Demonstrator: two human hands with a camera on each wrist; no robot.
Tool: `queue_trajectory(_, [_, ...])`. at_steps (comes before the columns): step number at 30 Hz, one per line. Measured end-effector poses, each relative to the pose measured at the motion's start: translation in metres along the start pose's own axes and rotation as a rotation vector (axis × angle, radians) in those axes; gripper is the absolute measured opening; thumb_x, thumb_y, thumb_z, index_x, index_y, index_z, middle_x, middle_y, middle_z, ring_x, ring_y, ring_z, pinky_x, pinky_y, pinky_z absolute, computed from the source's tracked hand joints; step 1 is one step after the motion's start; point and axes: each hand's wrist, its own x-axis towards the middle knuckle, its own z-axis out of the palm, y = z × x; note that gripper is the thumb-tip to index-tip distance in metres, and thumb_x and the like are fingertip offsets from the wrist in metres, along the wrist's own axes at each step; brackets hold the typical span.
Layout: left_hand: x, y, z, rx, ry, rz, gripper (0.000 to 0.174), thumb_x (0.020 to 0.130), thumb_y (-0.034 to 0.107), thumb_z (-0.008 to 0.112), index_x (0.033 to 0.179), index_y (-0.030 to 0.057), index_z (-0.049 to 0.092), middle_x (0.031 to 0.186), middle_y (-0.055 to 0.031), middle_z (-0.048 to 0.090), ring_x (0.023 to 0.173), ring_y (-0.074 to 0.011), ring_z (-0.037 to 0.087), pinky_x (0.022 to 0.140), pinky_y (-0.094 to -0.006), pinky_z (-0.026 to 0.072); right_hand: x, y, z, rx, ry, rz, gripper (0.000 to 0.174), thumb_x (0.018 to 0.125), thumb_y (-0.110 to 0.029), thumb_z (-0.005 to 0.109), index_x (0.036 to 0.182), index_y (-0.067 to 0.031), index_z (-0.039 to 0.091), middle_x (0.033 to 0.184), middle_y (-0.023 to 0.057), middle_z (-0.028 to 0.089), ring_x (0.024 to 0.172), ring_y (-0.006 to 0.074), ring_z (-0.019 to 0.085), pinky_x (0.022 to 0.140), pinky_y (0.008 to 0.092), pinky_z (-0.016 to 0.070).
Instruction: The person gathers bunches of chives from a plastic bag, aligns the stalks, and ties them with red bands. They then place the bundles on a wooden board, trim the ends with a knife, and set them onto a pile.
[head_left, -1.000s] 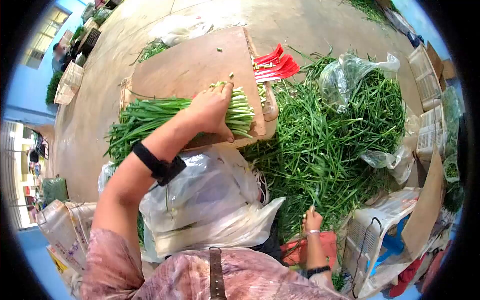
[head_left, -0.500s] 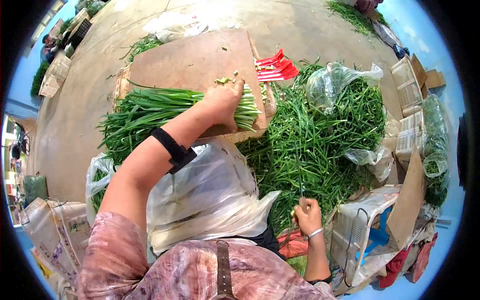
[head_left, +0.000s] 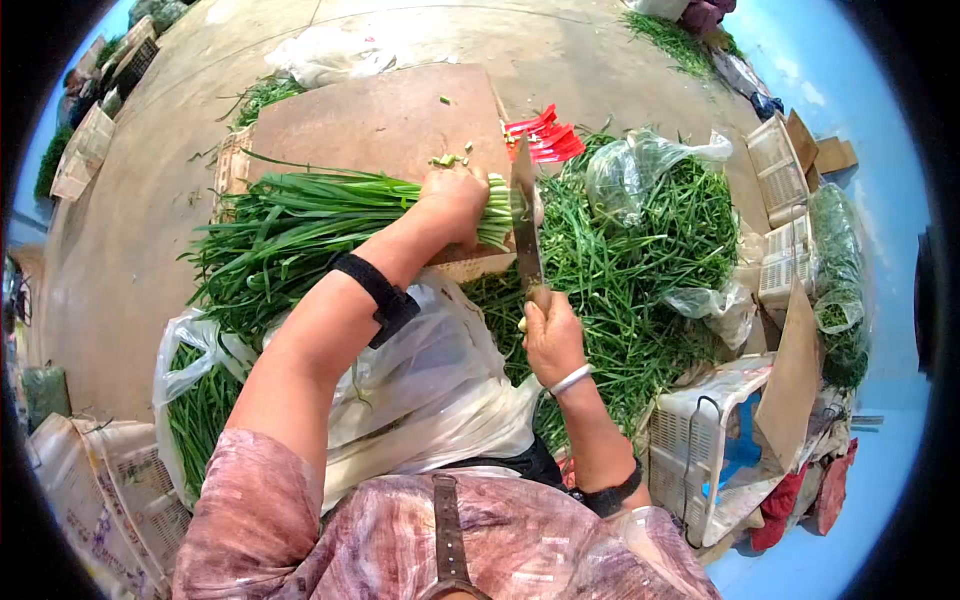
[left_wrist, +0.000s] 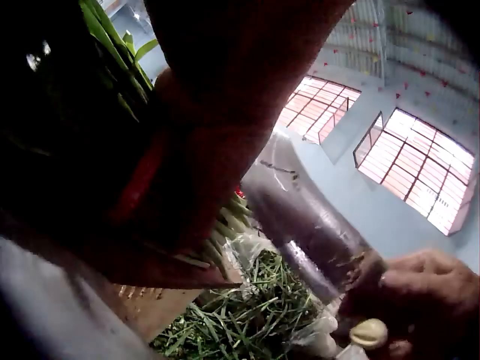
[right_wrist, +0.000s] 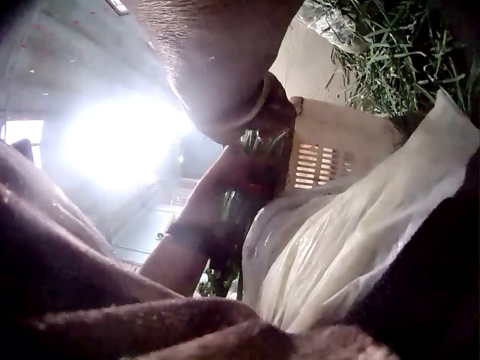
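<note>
A long bundle of green chives (head_left: pixel 300 215) lies across a wooden cutting board (head_left: pixel 380 120). My left hand (head_left: pixel 455 200) grips the bundle near its pale cut ends (head_left: pixel 497 212) at the board's right edge. My right hand (head_left: pixel 550 335) holds a knife by its handle, and the knife blade (head_left: pixel 523 215) points away from me just right of the cut ends. In the left wrist view the blade (left_wrist: pixel 304 221) stands close beside the stem ends (left_wrist: pixel 225 225), with the right hand (left_wrist: pixel 416 300) below it. The right wrist view is mostly wrist and glare.
A big heap of loose chives (head_left: pixel 640 270) fills the floor to the right, with clear plastic bags (head_left: pixel 640 165) on it. A white plastic bag (head_left: pixel 420 380) lies on my lap. Red ties (head_left: pixel 545 140) lie beyond the board. White crates (head_left: pixel 700 450) stand at right.
My right hand has come up from the chive heap holding the knife, and its blade now sits by the bundle's cut ends. The left hand stayed on the bundle.
</note>
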Motion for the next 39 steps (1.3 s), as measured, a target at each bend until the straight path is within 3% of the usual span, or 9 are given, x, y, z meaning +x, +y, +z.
queue_trajectory(2, [0.003, 0.000, 0.004, 0.005, 0.004, -0.010, 0.071, 0.049, 0.023, 0.082, 0.107, -0.0037, 0.049, 0.104, -0.0194, 0.058, 0.095, -0.0312, 0.060, 0.080, -0.0391, 0.0506, 0.002, 0.004, 0.007, -0.029, 0.003, 0.013, 0.018, 0.089, -0.016, 0.052, 0.090, 0.0016, 0.048, 0.065, 0.0107, 0.059, 0.049, 0.0186, 0.057, 0.045, 0.0311, 0.0446])
queue_trajectory(4, [0.003, 0.000, 0.004, 0.007, 0.003, -0.022, 0.071, 0.049, 0.022, 0.082, 0.107, -0.0032, 0.050, 0.104, -0.0191, 0.058, 0.095, -0.0307, 0.060, 0.080, -0.0390, 0.0506, 0.004, -0.008, 0.004, -0.051, -0.046, 0.058, 0.024, 0.086, -0.018, 0.053, 0.089, 0.0036, 0.043, 0.073, 0.0287, 0.058, 0.071, 0.0472, 0.056, 0.061, 0.0507, 0.0454])
queue_trajectory(15, [0.004, 0.001, 0.011, 0.073, 0.073, 0.028, 0.061, 0.050, 0.024, 0.082, 0.099, -0.0002, 0.054, 0.093, -0.0154, 0.064, 0.087, -0.0272, 0.064, 0.074, -0.0371, 0.0519, 0.055, -0.023, 0.011, -0.144, -0.129, -0.068, 0.027, 0.087, -0.020, 0.052, 0.085, 0.0069, 0.046, 0.076, 0.0308, 0.057, 0.074, 0.0468, 0.056, 0.064, 0.0487, 0.0463])
queue_trajectory(23, [0.005, 0.003, 0.011, 0.035, 0.065, 0.013, 0.061, 0.050, 0.020, 0.080, 0.099, -0.0016, 0.051, 0.092, -0.0183, 0.062, 0.088, -0.0341, 0.062, 0.077, -0.0392, 0.0515, 0.040, -0.013, 0.013, -0.058, -0.238, 0.210, 0.025, 0.086, -0.018, 0.052, 0.087, 0.0064, 0.049, 0.079, 0.0289, 0.058, 0.078, 0.0451, 0.058, 0.070, 0.0479, 0.0466])
queue_trajectory(25, [0.006, 0.002, 0.013, 0.093, 0.063, 0.037, 0.062, 0.050, 0.026, 0.082, 0.099, -0.0010, 0.054, 0.092, -0.0177, 0.063, 0.087, -0.0297, 0.063, 0.076, -0.0370, 0.0513, 0.056, -0.005, 0.030, -0.473, -0.256, -0.371, 0.025, 0.085, -0.016, 0.053, 0.090, 0.0083, 0.048, 0.081, 0.0307, 0.059, 0.078, 0.0432, 0.059, 0.070, 0.0472, 0.0474])
queue_trajectory(27, [0.005, 0.004, 0.008, 0.049, 0.052, 0.005, 0.062, 0.049, 0.021, 0.081, 0.098, -0.0033, 0.052, 0.094, -0.0200, 0.062, 0.090, -0.0329, 0.062, 0.079, -0.0399, 0.0504, 0.079, -0.009, 0.050, -0.205, -0.180, 0.070, 0.024, 0.087, -0.015, 0.047, 0.090, 0.0088, 0.049, 0.082, 0.0278, 0.059, 0.076, 0.0405, 0.060, 0.068, 0.0445, 0.0490])
queue_trajectory(32, [0.006, 0.002, 0.009, 0.066, 0.052, 0.007, 0.064, 0.050, 0.021, 0.080, 0.099, -0.0049, 0.050, 0.094, -0.0206, 0.062, 0.091, -0.0335, 0.061, 0.080, -0.0402, 0.0502, 0.051, -0.011, 0.028, -0.304, -0.297, -0.077, 0.026, 0.085, -0.015, 0.052, 0.092, 0.0100, 0.047, 0.082, 0.0300, 0.060, 0.079, 0.0427, 0.060, 0.071, 0.0463, 0.0489])
queue_trajectory(33, [0.007, 0.003, 0.004, 0.068, 0.057, 0.006, 0.064, 0.050, 0.021, 0.080, 0.099, -0.0049, 0.050, 0.094, -0.0206, 0.062, 0.091, -0.0335, 0.061, 0.080, -0.0402, 0.0502, 0.040, -0.007, 0.031, -0.150, -0.214, 0.140, 0.026, 0.086, -0.016, 0.051, 0.092, 0.0087, 0.047, 0.081, 0.0295, 0.060, 0.079, 0.0428, 0.060, 0.071, 0.0461, 0.0491])
queue_trajectory(39, [0.002, 0.006, 0.006, 0.074, 0.076, 0.009, 0.059, 0.051, 0.023, 0.078, 0.097, -0.0014, 0.052, 0.097, -0.0191, 0.061, 0.092, -0.0324, 0.061, 0.081, -0.0400, 0.0495, 0.089, -0.007, 0.025, -0.208, -0.172, -0.013, 0.029, 0.087, -0.018, 0.050, 0.096, 0.0088, 0.046, 0.084, 0.0290, 0.060, 0.081, 0.0420, 0.061, 0.072, 0.0466, 0.0493])
